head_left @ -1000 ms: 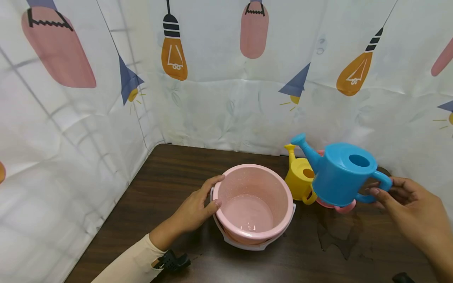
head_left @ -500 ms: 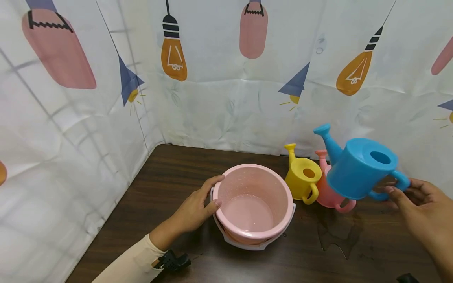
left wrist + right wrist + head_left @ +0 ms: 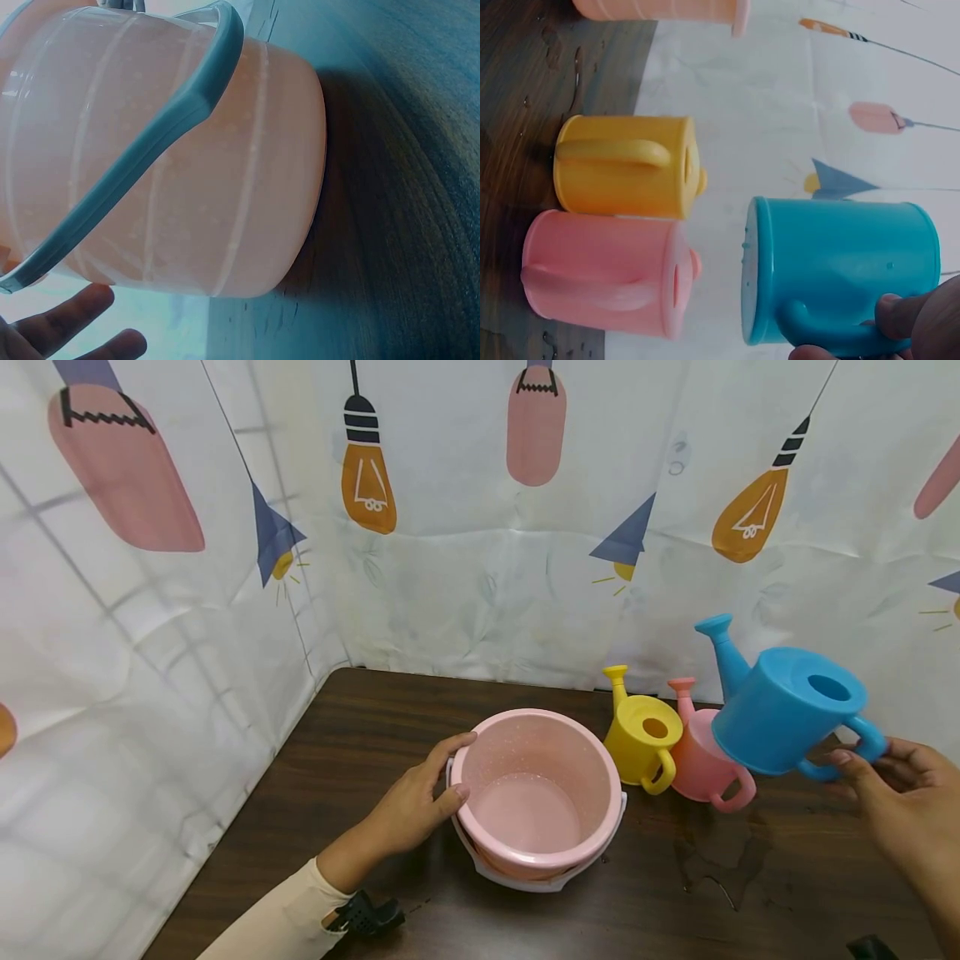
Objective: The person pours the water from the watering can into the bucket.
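Observation:
My left hand (image 3: 411, 797) rests on the left rim of a pink bucket (image 3: 536, 860), thumb and index finger spread along the edge. Two straight fingers (image 3: 71, 319) of it show beside the bucket wall in the left wrist view. At the right, my right hand (image 3: 911, 806) grips the handle of a blue watering can (image 3: 787, 710), raised above the table with its spout pointing up and left. The right wrist view shows a thumb (image 3: 904, 315) pressed on the handle. Below and left of it stand a pink watering can (image 3: 701, 760) and a yellow watering can (image 3: 636, 743).
The brown wooden table (image 3: 352, 718) carries a puddle (image 3: 723, 868) right of the bucket. A white printed curtain (image 3: 465, 593) hangs behind and at the left. The bucket's handle (image 3: 150, 146) hangs down its side. A black strap (image 3: 367, 914) lies at my left wrist.
My right hand has carried the blue watering can to the right and slightly up, uncovering the pink watering can behind it. My left hand and the bucket have stayed in place.

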The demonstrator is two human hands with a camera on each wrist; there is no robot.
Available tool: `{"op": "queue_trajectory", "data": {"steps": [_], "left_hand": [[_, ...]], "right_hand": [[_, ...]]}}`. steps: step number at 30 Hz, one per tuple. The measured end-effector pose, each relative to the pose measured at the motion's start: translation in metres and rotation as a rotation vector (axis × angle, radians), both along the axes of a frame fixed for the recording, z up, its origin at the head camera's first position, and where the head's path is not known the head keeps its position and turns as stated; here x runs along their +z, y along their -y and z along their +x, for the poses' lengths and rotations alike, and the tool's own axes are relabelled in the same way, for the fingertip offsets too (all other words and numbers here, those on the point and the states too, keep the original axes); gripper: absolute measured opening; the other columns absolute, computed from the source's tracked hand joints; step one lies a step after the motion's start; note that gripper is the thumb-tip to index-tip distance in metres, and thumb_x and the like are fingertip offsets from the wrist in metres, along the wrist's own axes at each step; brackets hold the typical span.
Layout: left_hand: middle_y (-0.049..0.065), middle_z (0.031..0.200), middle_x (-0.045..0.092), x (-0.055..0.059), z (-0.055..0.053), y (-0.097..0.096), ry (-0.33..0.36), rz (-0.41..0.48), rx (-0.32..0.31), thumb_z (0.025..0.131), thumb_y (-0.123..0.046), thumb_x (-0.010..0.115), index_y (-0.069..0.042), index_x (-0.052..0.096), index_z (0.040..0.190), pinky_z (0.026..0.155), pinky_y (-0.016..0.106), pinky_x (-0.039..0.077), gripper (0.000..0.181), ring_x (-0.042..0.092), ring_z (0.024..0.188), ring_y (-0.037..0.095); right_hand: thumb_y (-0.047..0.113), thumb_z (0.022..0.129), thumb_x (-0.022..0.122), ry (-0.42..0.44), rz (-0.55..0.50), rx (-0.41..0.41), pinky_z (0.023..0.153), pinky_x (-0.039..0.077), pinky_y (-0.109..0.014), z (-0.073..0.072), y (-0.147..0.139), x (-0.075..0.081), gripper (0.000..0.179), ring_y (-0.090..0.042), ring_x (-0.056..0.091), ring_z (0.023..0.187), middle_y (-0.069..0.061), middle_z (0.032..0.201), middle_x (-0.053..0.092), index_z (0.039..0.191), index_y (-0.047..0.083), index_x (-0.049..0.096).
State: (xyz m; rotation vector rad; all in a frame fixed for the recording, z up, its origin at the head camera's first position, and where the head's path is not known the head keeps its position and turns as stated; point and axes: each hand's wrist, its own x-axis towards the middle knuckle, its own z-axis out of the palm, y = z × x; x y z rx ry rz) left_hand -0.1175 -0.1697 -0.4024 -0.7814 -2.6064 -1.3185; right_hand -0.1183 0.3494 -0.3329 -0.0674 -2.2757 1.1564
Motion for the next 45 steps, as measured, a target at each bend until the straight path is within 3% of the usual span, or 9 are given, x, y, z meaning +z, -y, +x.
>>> {"op": "queue_trajectory", "data": {"steps": [14,26,33,39,45], "left_hand": [[0.007,0.141,0.058,-0.002,0.0,0.001,-0.003,-0.005,-0.004,0.1,-0.042,0.053,-0.033,0.031,0.158,0.092,0.05,0.049,0.062,0.06,0.116,0.019],[0.007,0.144,0.056,-0.002,-0.001,0.0,-0.001,-0.012,0.003,0.1,-0.042,0.053,-0.034,0.031,0.158,0.093,0.052,0.049,0.062,0.059,0.118,0.019],[0.007,0.145,0.055,-0.003,-0.001,0.0,0.014,-0.012,0.005,0.1,-0.041,0.053,-0.035,0.03,0.158,0.094,0.053,0.048,0.062,0.059,0.118,0.02],[0.008,0.146,0.054,-0.003,-0.001,0.0,0.011,-0.017,0.008,0.1,-0.041,0.053,-0.035,0.03,0.158,0.094,0.054,0.048,0.063,0.059,0.119,0.021],[0.009,0.146,0.054,-0.002,0.0,0.0,0.01,-0.014,0.007,0.1,-0.043,0.052,-0.034,0.031,0.158,0.094,0.054,0.048,0.062,0.059,0.119,0.022]], "right_hand": [[-0.005,0.099,0.058,0.017,-0.092,-0.052,0.063,0.049,-0.008,-0.005,-0.007,-0.002,0.032,0.016,0.059,0.072,0.027,0.089,0.056,0.106,0.025,0.051],[0.008,0.103,0.057,0.114,-0.11,-0.212,0.067,0.046,-0.005,-0.013,-0.014,-0.007,0.024,0.013,0.052,0.074,0.018,0.093,0.048,0.111,0.027,0.046],[0.006,0.103,0.055,0.132,-0.173,-0.232,0.065,0.046,-0.005,-0.017,-0.019,-0.01,0.023,0.012,0.052,0.074,0.019,0.093,0.049,0.109,0.026,0.046],[0.01,0.105,0.051,0.167,-0.153,-0.276,0.064,0.042,-0.003,-0.021,-0.023,-0.014,0.022,0.011,0.047,0.081,0.013,0.106,0.047,0.122,0.024,0.046],[0.009,0.105,0.052,0.145,-0.169,-0.281,0.064,0.042,-0.002,-0.024,-0.025,-0.017,0.021,0.012,0.049,0.077,0.012,0.101,0.048,0.116,0.025,0.046]]}}
